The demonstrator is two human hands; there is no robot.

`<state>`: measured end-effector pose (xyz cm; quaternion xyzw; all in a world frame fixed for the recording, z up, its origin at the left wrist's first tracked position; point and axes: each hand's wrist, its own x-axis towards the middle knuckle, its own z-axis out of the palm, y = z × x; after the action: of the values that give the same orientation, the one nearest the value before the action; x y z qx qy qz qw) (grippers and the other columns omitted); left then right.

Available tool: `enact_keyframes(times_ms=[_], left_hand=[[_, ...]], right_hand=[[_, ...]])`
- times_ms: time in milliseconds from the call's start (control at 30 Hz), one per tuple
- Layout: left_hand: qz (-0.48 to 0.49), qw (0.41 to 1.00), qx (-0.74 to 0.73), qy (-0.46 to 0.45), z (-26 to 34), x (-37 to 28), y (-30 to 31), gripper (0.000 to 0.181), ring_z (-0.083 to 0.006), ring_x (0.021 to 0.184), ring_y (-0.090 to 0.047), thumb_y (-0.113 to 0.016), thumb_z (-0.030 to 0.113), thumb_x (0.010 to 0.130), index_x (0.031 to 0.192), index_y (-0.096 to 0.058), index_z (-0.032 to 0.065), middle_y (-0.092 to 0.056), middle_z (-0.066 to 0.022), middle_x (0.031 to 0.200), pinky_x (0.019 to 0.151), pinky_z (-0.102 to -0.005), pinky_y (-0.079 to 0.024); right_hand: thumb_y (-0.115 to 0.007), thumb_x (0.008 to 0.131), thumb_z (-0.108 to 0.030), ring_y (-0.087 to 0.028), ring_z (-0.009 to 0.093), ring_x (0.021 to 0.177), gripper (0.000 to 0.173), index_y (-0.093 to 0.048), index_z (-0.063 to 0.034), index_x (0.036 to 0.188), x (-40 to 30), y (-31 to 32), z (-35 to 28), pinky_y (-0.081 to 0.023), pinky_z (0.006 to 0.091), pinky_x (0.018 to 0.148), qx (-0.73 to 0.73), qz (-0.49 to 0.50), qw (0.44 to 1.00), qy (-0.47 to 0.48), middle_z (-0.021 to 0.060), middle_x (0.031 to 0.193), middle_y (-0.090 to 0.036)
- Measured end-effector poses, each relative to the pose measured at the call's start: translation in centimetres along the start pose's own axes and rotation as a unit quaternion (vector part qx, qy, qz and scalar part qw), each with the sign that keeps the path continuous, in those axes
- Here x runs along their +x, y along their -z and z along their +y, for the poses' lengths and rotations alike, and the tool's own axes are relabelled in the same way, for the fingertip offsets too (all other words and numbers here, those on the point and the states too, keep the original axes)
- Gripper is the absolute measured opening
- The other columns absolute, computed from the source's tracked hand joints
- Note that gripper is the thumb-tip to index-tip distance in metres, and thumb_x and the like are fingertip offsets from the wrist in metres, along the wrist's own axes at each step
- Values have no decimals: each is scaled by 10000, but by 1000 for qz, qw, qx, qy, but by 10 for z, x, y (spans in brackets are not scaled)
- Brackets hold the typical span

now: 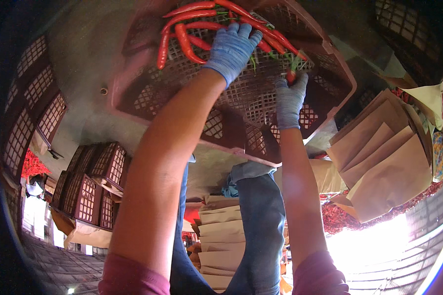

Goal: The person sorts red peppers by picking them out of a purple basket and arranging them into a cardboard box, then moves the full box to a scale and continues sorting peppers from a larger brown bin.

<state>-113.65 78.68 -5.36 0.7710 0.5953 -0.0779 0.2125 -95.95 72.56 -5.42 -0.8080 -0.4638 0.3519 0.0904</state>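
Before me is a reddish-brown plastic crate [240,150] with a lattice floor. Long red chillies [186,43] with green stems lie at its far side, several of them side by side. My left hand [233,51], in a blue knitted glove, reaches over these chillies with its fingers bent down among them. What lies under its fingertips is hidden. To the right, my right hand [291,97], gloved the same way, holds a red chilli [290,76] by its body, green stem end pointing away. That hand is over the crate's right part.
Stacked brown crates [92,184] stand at the left, and more crates [26,110] beyond. Brown paper sheets [387,162] lie at the right, near heaps of red chillies [343,219]. More stacked paper [221,236] shows between my legs. Concrete floor [85,62] surrounds the crate.
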Motion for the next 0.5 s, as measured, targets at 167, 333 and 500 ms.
enact_keyframes(times_ms=[167, 333, 500], left_hand=[[18, 982, 66, -177, -19, 8, -4, 447, -233, 1041, -451, -626, 216, 661, 1088, -524, 131, -491, -83, 1097, 832, -359, -385], [-74, 982, -157, -75, -10, -46, 18, 466, -267, 922, -515, -685, 234, 611, 1026, -531, 91, -520, -87, 974, 816, -374, -412], [-72, 968, -223, -90, -3, -72, 26, 447, -268, 878, -526, -684, 166, 579, 997, -542, 96, -545, -67, 899, 821, -383, -415]], right_hand=[[-587, 747, -233, -546, 345, 913, 466, -413, -107, 1161, 37, 17, -51, -453, 430, 757, -228, -46, 955, 185, 166, 1055, -511], [-576, 766, -345, -548, 344, 912, 478, -446, -94, 1152, 61, -1, -64, -443, 418, 779, -324, -129, 926, 142, 181, 971, -572], [-581, 755, -411, -539, 329, 965, 547, -439, -92, 1177, 58, 6, -60, -431, 401, 803, -265, -222, 931, 118, 179, 1001, -573]])
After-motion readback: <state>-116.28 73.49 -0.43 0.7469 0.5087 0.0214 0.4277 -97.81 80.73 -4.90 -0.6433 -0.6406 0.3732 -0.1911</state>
